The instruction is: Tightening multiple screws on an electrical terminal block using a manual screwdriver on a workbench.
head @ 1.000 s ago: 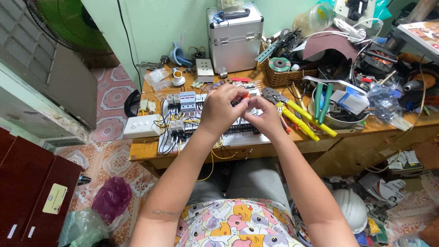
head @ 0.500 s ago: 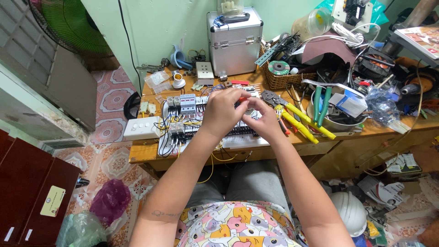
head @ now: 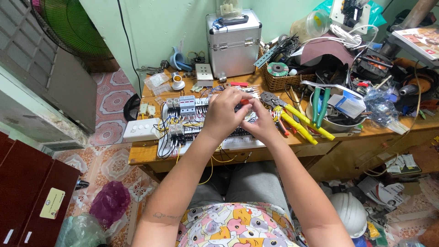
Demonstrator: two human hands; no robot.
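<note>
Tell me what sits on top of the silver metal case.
On the silver metal case lies a dark flat device with a white fitting behind it. The fitting's top is cut off by the frame.

The person wears a short-sleeved shirt [head: 238,226] printed with cartoon cats in pink, yellow and grey, and grey trousers [head: 249,183]; both forearms are bare.

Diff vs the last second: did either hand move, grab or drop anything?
Barely any change. Both hands stay together over the wiring board: the left hand arched on top, the right hand beside it, fingers pinching something small with a bit of red showing. Nothing visibly picked up or let go. The yellow-handled crimping pliers, white switch box and metal case lie where they were.
</note>
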